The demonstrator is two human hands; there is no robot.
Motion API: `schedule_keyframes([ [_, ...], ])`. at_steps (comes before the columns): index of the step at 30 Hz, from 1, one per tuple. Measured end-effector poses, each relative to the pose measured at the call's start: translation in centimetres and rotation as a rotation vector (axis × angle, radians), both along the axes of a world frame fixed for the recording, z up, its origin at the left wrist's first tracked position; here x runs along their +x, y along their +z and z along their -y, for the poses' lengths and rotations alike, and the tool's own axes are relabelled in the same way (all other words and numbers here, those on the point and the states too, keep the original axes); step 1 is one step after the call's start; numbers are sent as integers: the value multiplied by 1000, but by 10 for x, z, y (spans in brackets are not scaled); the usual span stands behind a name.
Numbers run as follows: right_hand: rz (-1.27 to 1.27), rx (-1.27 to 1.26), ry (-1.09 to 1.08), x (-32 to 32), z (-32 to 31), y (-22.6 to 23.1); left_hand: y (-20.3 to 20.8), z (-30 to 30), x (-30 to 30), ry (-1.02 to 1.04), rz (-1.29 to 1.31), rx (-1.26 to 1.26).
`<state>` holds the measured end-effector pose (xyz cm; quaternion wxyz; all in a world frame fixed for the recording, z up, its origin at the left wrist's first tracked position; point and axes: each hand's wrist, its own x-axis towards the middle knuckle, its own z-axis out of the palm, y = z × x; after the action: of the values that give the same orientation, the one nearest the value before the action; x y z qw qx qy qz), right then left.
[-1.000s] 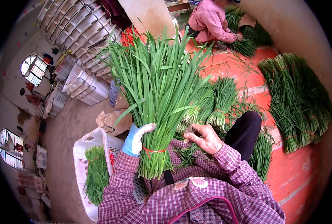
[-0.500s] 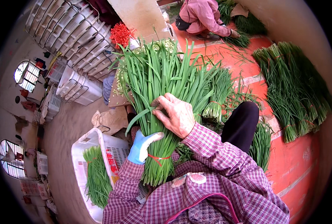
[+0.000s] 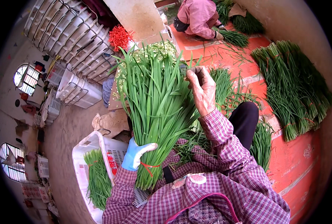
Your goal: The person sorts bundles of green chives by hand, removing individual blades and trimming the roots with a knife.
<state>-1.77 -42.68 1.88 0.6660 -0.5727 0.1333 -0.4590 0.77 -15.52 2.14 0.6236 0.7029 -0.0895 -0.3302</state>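
Note:
A large bunch of green garlic chives point(image 3: 154, 108) fills the middle, its leaves fanned out at the far end. My left hand point(image 3: 136, 155), in a blue and white glove, is wrapped round its lower left side with the thumb across the front. Just below that thumb, a red tie point(image 3: 149, 167) circles the stems. My bare right hand point(image 3: 202, 89) is raised at the right edge of the leaves, fingers curled and pinched together; what they hold, if anything, is too small to make out.
A white crate point(image 3: 96, 145) with another bunch of chives point(image 3: 98, 175) stands at my left. Stacked white crates point(image 3: 71, 37) and red ties point(image 3: 119, 37) lie beyond. Tied chives point(image 3: 292, 86) cover the red floor at right; a co-worker in pink point(image 3: 199, 16) crouches at the back.
My right hand has moved from the middle of the leaves to the far right side. The bent leaf at the left no longer sticks out. The bunch has shifted slightly left.

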Motion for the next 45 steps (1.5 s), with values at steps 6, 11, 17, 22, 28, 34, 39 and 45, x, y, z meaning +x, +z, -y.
schedule_keyframes([
  [6,-232,-657,78,-2,-5,23,0,-3,-9,-67,120,40],
  [11,-280,-664,59,9,-21,5,-2,-4,-12,-90,154,47],
  [17,-67,67,187,19,-14,-14,-6,-16,-13,-39,138,62],
  [22,29,192,196,-6,50,1,-4,-22,-15,-18,126,43],
  [28,-100,-1163,-35,-28,-11,11,-22,-34,-11,-18,28,-12],
  [34,-310,-1319,163,-29,-19,-70,-33,-43,-18,170,-210,-247],
  [39,-290,-1237,207,-38,-24,-86,-57,-60,-18,250,-166,-229],
  [45,-364,-1262,115,-40,-14,-65,-39,-42,-18,211,-111,-189],
])
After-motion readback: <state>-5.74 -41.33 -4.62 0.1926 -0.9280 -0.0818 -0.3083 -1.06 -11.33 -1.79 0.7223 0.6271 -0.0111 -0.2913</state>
